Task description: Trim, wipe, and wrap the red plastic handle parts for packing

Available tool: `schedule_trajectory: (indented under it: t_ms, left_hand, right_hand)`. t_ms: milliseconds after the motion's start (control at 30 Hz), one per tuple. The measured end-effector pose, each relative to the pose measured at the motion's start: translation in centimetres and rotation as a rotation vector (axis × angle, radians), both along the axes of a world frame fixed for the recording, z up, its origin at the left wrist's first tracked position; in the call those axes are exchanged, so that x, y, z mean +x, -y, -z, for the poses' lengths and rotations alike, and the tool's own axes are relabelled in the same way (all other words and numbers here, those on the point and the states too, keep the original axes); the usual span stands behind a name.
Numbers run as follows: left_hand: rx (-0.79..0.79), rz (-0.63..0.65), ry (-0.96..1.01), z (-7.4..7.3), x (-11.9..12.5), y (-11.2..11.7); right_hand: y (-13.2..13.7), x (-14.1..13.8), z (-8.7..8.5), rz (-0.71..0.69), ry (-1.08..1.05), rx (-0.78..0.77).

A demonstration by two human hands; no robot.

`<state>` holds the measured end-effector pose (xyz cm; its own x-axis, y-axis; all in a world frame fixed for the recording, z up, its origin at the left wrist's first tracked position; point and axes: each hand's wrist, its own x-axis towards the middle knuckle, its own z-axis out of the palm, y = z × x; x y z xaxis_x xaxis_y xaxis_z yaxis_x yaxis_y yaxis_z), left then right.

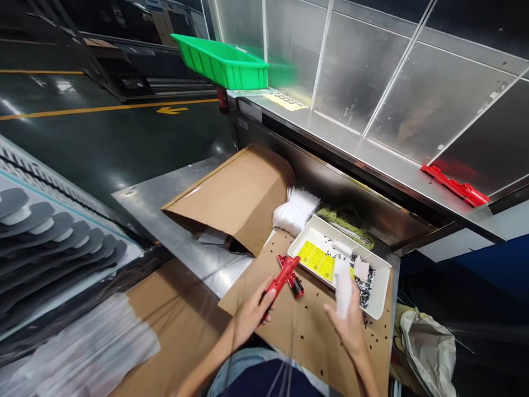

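Note:
My left hand (254,309) is closed around a long red part with black sections (280,280), tilted up toward the tray. Just past it, a second red-and-black part (294,282) lies on the cardboard sheet. My right hand (349,325) grips a soft white wrapping piece (343,286), slightly blurred, at the near edge of the white tray (382,306). Inside that tray are yellow printed labels (316,259), many small black pieces (364,289) and a few white scraps.
A brown cardboard box (243,193) lies on the metal bench, beside a stack of white sheets (295,212). Small black bits dot the cardboard (308,314). On the shelf are a green bin (225,63) and a red part (454,186). A white bag (430,347) hangs at right.

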<state>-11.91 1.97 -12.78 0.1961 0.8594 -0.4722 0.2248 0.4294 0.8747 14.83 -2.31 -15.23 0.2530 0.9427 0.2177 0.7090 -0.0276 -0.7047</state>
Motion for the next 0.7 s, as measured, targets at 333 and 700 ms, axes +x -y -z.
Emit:
schedule_trajectory:
  t_ms: [333,700]
  left_hand:
    - [0.046,-0.049,-0.553,6.8,-1.9,1.5]
    - [0.136,-0.053,-0.221,3.1,2.0,0.9]
  right_hand:
    - [-3.7,-10.5,7.3,0.002,-0.132,-0.149]
    - [1.6,-7.9,3.0,0.125,-0.956,-0.223]
